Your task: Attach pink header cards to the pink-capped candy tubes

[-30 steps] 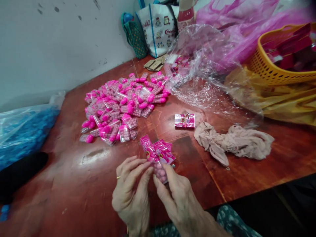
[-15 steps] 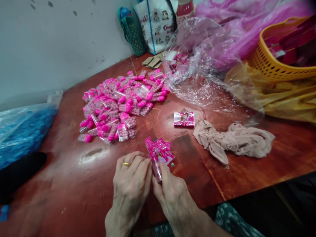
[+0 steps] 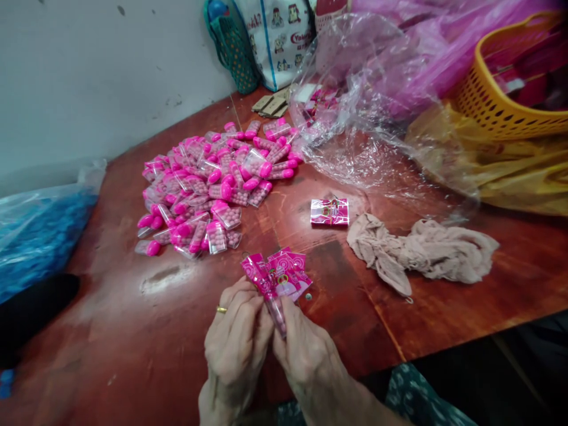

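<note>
My left hand [image 3: 239, 337], with a gold ring, and my right hand [image 3: 308, 346] are closed on a small clear container [image 3: 276, 310], one from each side. A shiny pink printed wrapper [image 3: 256, 271] sticks out at its upper end. My fingers hide part of the container. Just behind my hands, several flat pink printed wrappers [image 3: 290, 272] lie fanned out on the table. Farther off is a heap of small clear containers [image 3: 199, 183] filled with pink balls and topped with pink caps. A banded stack of pink printed wrappers [image 3: 329, 212] lies right of the heap.
A crumpled beige cloth [image 3: 421, 251] lies on the red-brown table [image 3: 177, 349]. Clear plastic film [image 3: 355, 118] and a yellow basket [image 3: 510, 94] occupy the far right. Along the wall stand a white bag [image 3: 279, 44] and a bottle in a green holder [image 3: 235, 56]. Blue items in a bag [image 3: 39, 236] are at left.
The wrapper and container in my hands have turned, so the wrapper now leans left and shows more of its printed face. My hands stay close together. The view has shifted slightly.
</note>
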